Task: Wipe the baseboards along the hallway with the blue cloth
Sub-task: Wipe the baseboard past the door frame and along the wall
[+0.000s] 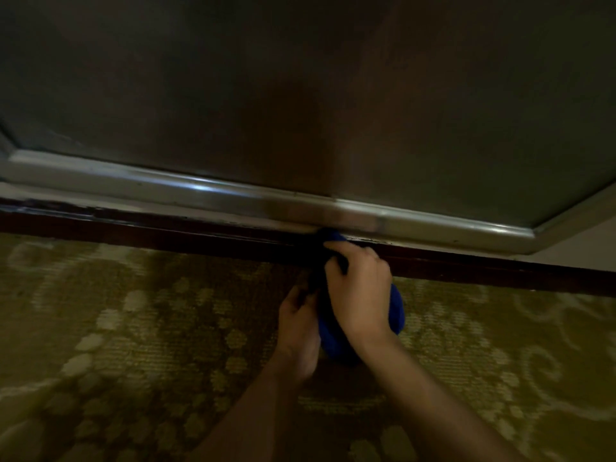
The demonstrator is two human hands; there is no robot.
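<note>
A dark reddish-brown baseboard (166, 233) runs across the frame from left to lower right, between the wall and the carpet. The blue cloth (396, 311) is bunched against it near the middle. My right hand (361, 288) grips the upper part of the cloth, fingers curled over it at the baseboard. My left hand (298, 323) holds the cloth's lower left side, just above the carpet. Most of the cloth is hidden under the two hands.
Above the baseboard a shiny metal trim strip (200, 191) frames a dark metallic panel (300, 88). Olive patterned carpet (133, 345) covers the floor. The scene is dim, with my shadow on the panel.
</note>
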